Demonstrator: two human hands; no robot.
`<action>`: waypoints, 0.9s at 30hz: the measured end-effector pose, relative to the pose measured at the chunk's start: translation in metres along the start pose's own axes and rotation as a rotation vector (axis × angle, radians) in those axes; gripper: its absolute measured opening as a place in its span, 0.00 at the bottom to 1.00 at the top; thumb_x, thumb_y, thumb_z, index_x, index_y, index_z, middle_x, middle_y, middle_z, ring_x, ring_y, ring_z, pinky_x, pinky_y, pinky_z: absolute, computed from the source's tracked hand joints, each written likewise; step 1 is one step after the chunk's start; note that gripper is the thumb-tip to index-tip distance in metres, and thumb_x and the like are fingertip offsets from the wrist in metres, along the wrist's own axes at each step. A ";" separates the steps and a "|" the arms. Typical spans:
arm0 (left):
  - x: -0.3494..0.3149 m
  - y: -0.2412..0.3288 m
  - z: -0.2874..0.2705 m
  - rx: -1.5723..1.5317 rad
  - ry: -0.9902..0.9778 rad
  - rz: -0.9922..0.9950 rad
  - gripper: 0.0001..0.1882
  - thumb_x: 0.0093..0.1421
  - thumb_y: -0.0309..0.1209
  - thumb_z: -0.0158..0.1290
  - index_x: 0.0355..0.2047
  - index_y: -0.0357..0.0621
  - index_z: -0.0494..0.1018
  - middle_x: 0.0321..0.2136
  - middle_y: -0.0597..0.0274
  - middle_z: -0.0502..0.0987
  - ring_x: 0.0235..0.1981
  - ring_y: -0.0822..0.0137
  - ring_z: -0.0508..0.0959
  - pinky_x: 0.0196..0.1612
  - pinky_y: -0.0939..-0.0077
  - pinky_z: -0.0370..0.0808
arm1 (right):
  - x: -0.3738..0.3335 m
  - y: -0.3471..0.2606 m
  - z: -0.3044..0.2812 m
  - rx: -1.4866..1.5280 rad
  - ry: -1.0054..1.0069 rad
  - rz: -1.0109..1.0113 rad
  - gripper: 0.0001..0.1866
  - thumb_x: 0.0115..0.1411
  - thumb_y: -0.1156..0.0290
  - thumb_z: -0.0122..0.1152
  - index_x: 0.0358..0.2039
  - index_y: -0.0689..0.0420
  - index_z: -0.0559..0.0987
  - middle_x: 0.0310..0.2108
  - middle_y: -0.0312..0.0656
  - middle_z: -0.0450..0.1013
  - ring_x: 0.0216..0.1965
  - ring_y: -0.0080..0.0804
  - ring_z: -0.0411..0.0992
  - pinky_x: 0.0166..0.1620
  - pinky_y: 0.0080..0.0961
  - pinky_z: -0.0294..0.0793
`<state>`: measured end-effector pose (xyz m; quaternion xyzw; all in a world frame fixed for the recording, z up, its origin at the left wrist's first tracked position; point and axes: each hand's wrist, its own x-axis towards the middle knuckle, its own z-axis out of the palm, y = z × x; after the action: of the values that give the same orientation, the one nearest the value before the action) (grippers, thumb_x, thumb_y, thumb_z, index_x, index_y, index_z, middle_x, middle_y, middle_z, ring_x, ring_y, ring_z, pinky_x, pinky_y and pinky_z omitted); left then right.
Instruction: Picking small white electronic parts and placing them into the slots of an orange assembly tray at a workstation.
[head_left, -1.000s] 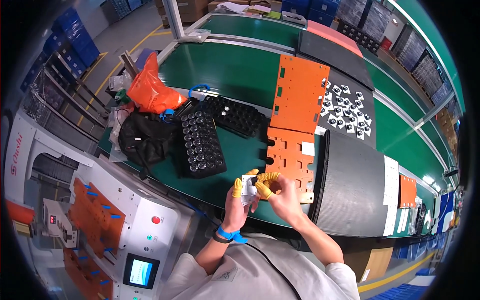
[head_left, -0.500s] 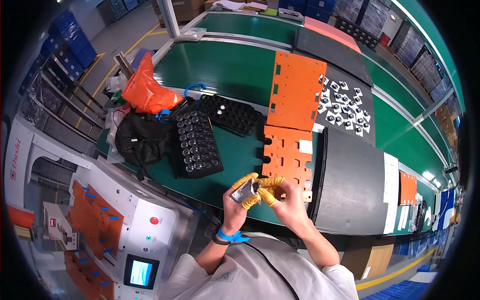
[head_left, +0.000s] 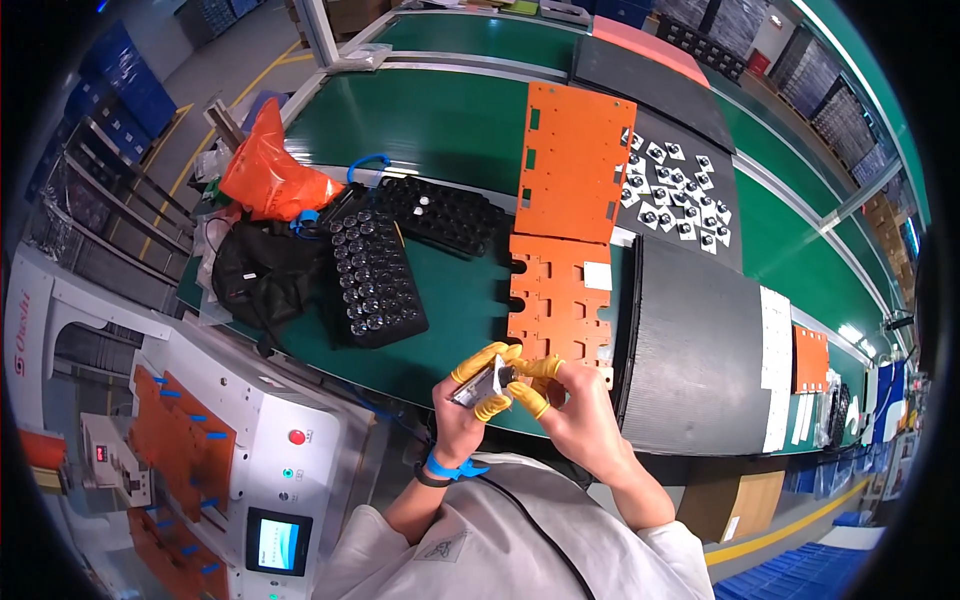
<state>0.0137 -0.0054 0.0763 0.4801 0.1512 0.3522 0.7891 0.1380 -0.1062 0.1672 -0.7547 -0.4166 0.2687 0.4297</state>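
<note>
My left hand [head_left: 468, 395], with yellow finger cots on its fingers, grips a small silver-white metal plate [head_left: 482, 386] by its edges, just in front of my body. A small black round part [head_left: 506, 376] shows on the plate's right side. My right hand [head_left: 570, 400], also in yellow finger cots, is closed at that black part, its fingertips pressed in from the right. The fingers hide how the two pieces meet. Beyond my hands lies an orange slotted fixture plate [head_left: 555, 290], with its orange hinged-looking cover panel [head_left: 570, 165] lying open behind it.
Several white square plates with black round parts [head_left: 680, 195] lie on a dark mat at back right. A black tray of clear lenses [head_left: 372, 280], another black tray [head_left: 440, 215] and an orange bag [head_left: 270, 175] are left. A grey-black board [head_left: 700, 340] lies right; a white machine [head_left: 240, 400] stands left.
The view has shifted slightly, so the bench sits a little further left and up. The held plate has turned, and its black round part now shows more plainly between my hands.
</note>
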 end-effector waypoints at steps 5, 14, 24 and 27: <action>0.001 -0.004 0.004 0.170 -0.029 0.120 0.35 0.51 0.29 0.69 0.58 0.31 0.69 0.53 0.49 0.77 0.51 0.64 0.79 0.54 0.71 0.76 | -0.001 0.013 -0.011 0.076 -0.099 -0.007 0.15 0.62 0.70 0.63 0.44 0.68 0.80 0.20 0.41 0.71 0.18 0.22 0.61 0.25 0.27 0.65; 0.018 0.001 0.016 0.924 -0.199 0.435 0.33 0.47 0.21 0.68 0.55 0.34 0.72 0.48 0.50 0.79 0.45 0.54 0.82 0.46 0.67 0.80 | 0.008 0.035 -0.025 0.035 -0.093 0.188 0.16 0.55 0.65 0.68 0.34 0.69 0.81 0.19 0.45 0.71 0.21 0.30 0.68 0.29 0.33 0.69; 0.027 -0.025 0.019 0.959 -0.343 0.304 0.28 0.55 0.18 0.59 0.58 0.34 0.69 0.50 0.44 0.77 0.46 0.47 0.80 0.46 0.62 0.79 | 0.016 0.066 -0.038 0.033 -0.064 0.251 0.12 0.59 0.72 0.60 0.36 0.71 0.80 0.21 0.41 0.73 0.24 0.20 0.67 0.28 0.28 0.69; 0.026 -0.031 0.014 0.811 -0.223 0.265 0.23 0.61 0.21 0.55 0.57 0.35 0.69 0.47 0.46 0.79 0.44 0.49 0.82 0.45 0.65 0.79 | 0.022 0.058 -0.052 -0.066 0.038 0.338 0.15 0.63 0.69 0.59 0.40 0.71 0.81 0.25 0.41 0.76 0.27 0.19 0.69 0.32 0.24 0.73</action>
<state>0.0532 -0.0052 0.0586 0.8013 0.1284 0.3085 0.4962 0.2116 -0.1259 0.1408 -0.8326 -0.2842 0.3092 0.3611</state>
